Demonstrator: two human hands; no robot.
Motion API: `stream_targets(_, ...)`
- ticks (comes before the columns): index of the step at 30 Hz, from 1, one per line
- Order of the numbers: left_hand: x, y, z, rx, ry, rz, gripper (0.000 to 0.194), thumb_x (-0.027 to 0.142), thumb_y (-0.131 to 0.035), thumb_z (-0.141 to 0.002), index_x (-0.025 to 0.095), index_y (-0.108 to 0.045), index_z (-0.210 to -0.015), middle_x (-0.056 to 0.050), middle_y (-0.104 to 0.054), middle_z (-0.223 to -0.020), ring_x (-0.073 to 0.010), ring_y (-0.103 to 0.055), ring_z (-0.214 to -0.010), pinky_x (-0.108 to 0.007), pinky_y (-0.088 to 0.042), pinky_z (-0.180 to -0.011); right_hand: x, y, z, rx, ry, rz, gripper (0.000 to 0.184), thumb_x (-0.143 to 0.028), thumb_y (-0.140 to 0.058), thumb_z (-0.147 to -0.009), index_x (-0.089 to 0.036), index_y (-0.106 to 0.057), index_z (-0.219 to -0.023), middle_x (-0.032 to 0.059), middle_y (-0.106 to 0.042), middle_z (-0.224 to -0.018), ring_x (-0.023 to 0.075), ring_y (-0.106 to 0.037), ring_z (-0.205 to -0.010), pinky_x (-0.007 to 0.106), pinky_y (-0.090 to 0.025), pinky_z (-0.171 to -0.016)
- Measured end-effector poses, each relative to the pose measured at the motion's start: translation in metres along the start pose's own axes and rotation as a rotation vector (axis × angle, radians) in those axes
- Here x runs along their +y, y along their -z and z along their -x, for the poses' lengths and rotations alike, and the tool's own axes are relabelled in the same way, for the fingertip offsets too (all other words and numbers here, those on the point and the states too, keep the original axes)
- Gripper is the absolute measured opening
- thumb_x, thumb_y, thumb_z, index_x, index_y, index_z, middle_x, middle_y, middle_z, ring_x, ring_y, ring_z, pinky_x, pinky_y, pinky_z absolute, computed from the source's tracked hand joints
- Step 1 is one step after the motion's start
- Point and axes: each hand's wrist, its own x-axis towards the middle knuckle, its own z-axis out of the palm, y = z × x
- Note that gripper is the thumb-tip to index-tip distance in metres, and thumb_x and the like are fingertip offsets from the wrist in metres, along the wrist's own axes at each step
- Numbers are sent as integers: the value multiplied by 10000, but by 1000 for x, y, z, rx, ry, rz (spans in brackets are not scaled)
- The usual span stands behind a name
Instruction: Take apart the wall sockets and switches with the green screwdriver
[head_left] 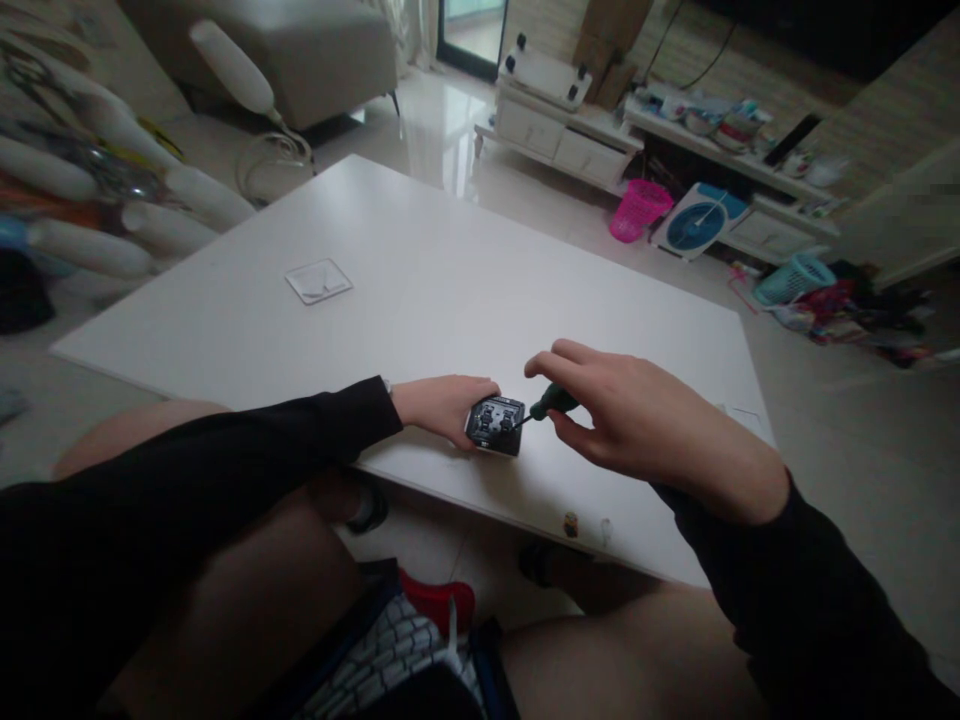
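Note:
My left hand (444, 404) grips a small black square device (495, 424), likely a wall switch or socket module, tilted on its edge on the white table (420, 290) near the front edge. My right hand (630, 420) pinches a green-handled screwdriver (553, 403) between thumb and fingers. The screwdriver's tip touches the right side of the black device. Both forearms wear black sleeves.
A white square cover plate (319, 280) lies at the table's far left. Two tiny parts (571, 522) sit near the front edge. On the floor beyond stand a pink basket (639, 208), a blue-white fan (697, 222) and a teal basket (795, 277).

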Motion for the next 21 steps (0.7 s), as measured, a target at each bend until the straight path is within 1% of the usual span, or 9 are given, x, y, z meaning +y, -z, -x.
stream_targets(2,-1,-1,-1,4,-4,3,561,385,-840,-662,201,-577,-1123,-72,-679,-1095,-259,-637,-970,-346,-476,-835,0,0,0,3,-17,8,234,-288,-534,-1006,-207,-602,-1214,94,-721,-1099,204,-658,-820,304,-350,-645)
stream_targets(5,-3,-3,-1,14,-12,-11,591,383,-849,-645,198,-572,-1133,-77,-678,-1095,-267,-635,-981,-355,-476,-852,0,-2,-2,6,-171,118,265,-413,-482,-1060,-199,-618,-1140,92,-737,-943,224,-651,-751,313,-304,-611)
stream_targets(7,-4,-3,-1,12,-18,-18,618,379,-857,-637,195,-569,-1152,-84,-675,-1109,-273,-632,-996,-366,-479,-873,0,-3,-3,-9,-241,187,298,-440,-452,-1073,-200,-622,-1122,83,-733,-850,227,-638,-699,316,-269,-597)
stream_targets(10,-4,-3,0,14,-18,-17,612,397,-861,-639,195,-567,-1137,-86,-673,-1108,-274,-626,-995,-373,-483,-876,2,-2,-2,-16,-168,137,252,-353,-477,-1049,-207,-607,-1209,84,-748,-947,219,-650,-738,314,-291,-614)
stream_targets(12,-3,-2,0,17,-15,-7,594,398,-857,-643,199,-567,-1122,-80,-672,-1105,-270,-624,-989,-370,-485,-867,3,-1,0,-5,-72,54,288,-286,-508,-1005,-209,-590,-1270,94,-739,-1082,212,-661,-799,313,-328,-639)
stream_targets(14,-2,-1,1,14,-10,7,581,387,-851,-646,202,-569,-1120,-74,-674,-1106,-265,-625,-986,-365,-487,-859,3,0,1,-5,-21,5,318,-268,-530,-977,-205,-591,-1282,102,-721,-1147,209,-661,-831,312,-348,-655)
stream_targets(16,-1,-1,1,7,-6,14,573,379,-846,-649,200,-571,-1119,-75,-673,-1102,-264,-626,-985,-366,-490,-859,1,0,1,-2,-39,3,294,-304,-533,-996,-198,-601,-1261,107,-718,-1133,210,-655,-828,312,-345,-652)
stream_targets(19,-2,-1,0,12,-11,6,595,389,-851,-644,197,-567,-1131,-81,-667,-1104,-275,-625,-1004,-386,-492,-890,-1,-1,-2,3,-145,52,258,-385,-507,-1051,-195,-617,-1185,99,-730,-1028,213,-641,-785,314,-307,-629)
stream_targets(21,-3,-2,0,23,-19,-4,611,399,-855,-642,201,-563,-1140,-82,-666,-1108,-281,-625,-1012,-395,-491,-901,-2,-1,-4,-7,-183,72,231,-388,-511,-1063,-196,-621,-1129,89,-732,-974,208,-633,-769,316,-283,-621)
